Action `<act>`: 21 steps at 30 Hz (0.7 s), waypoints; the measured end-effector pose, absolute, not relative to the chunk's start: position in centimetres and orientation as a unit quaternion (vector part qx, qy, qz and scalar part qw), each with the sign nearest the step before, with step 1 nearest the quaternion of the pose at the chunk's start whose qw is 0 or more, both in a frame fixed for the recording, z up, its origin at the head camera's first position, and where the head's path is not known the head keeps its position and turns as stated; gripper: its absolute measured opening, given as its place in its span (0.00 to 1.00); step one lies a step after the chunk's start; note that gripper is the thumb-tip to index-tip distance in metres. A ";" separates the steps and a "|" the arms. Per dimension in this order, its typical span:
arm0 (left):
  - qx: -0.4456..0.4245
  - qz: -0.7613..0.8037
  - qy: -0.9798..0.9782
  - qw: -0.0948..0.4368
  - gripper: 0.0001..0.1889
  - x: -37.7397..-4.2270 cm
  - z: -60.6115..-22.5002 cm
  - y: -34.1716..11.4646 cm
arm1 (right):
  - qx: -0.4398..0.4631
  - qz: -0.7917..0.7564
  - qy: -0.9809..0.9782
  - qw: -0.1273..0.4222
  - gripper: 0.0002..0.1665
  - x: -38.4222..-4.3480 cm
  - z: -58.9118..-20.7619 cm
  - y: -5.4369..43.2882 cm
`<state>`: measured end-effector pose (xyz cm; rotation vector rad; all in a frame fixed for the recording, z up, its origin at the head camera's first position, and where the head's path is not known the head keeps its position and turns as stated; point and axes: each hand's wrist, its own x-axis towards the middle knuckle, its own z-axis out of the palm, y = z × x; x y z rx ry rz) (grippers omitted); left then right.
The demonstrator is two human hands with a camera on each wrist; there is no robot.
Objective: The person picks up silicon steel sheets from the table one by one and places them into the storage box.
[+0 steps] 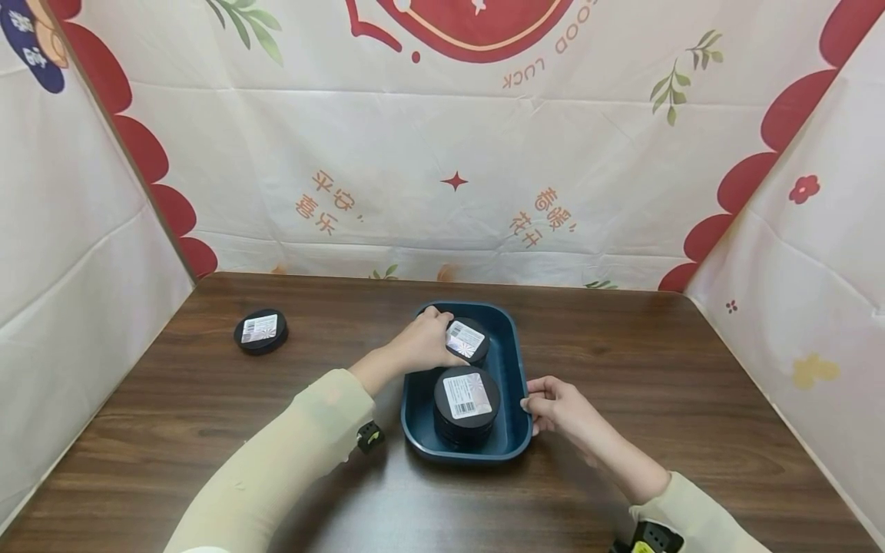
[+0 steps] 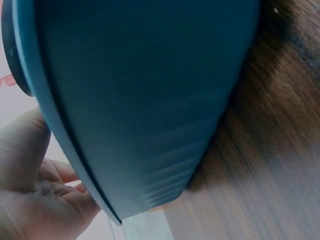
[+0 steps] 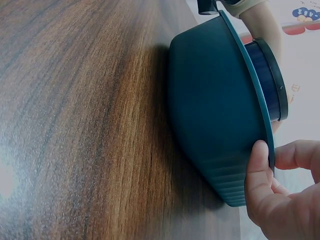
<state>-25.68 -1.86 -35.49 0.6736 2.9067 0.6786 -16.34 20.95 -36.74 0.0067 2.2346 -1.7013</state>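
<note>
A dark teal rectangular tray (image 1: 510, 376) stands on the table with black round lidded tins in it. My left hand (image 1: 420, 342) reaches over the tray's left rim and holds the rear tin (image 1: 466, 340), thumb on its near side and fingers on its far side. Nearer to me in the tray is another black tin (image 1: 467, 395) with a white barcode label, seemingly stacked on something dark. My right hand (image 1: 560, 407) pinches the tray's right rim; in the right wrist view its thumb and finger lie on either side of the rim. The left wrist view shows the tray's outer wall (image 2: 135, 110).
A separate black labelled tin (image 1: 260, 332) lies on the wooden table (image 1: 173, 407), left of the tray. Printed white cloth (image 1: 415, 138) hangs behind the table and along both sides.
</note>
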 end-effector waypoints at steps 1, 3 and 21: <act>0.220 0.221 0.949 0.040 0.45 -25.7 -35.5 -1.9 | 0.002 -0.598 0.784 0.166 0.22 -16.4 -36.7 20.9; 0.220 0.219 0.950 0.038 0.45 -25.7 -35.5 -1.9 | 0.004 -0.597 0.785 0.165 0.22 -16.4 -36.7 21.0; 0.209 0.217 0.953 0.044 0.46 -25.7 -35.6 -2.0 | 0.003 -0.599 0.783 0.168 0.22 -16.3 -36.7 20.9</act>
